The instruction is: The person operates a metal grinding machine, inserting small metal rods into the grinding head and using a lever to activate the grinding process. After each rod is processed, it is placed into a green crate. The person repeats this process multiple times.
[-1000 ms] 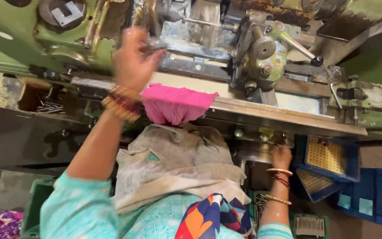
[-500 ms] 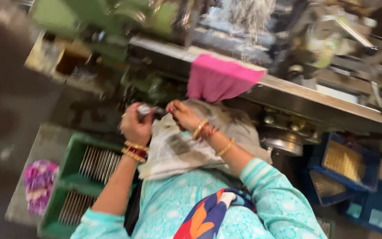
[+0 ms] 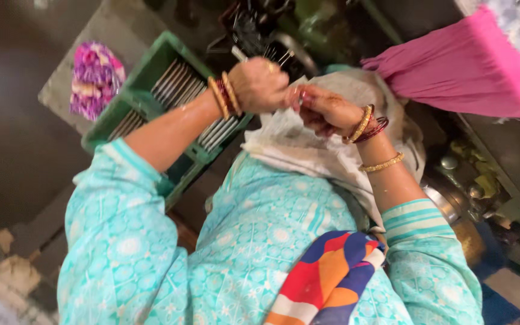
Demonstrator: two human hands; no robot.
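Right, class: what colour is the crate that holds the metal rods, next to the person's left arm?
Green. The crate shows best in the head view, its rim and walls plain green around the grey rods.

This is a workshop, a small metalworking shop by the look of it. Dark, oily machine parts (image 3: pixel 284 30) crowd the top of the view, though they are too blurred to say what kind of machine it is. A green plastic crate (image 3: pixel 151 66) sits on a grimy grey surface (image 3: pixel 73 78), packed with rows of thin metal rods (image 3: pixel 173 81). A stained work cloth (image 3: pixel 308 144) lies across the worker's lap, and a pink rag (image 3: pixel 470 72) hangs off a worn metal ledge (image 3: pixel 501 168). Below that, a greasy round metal fitting (image 3: pixel 443 201) shows among more hardware.
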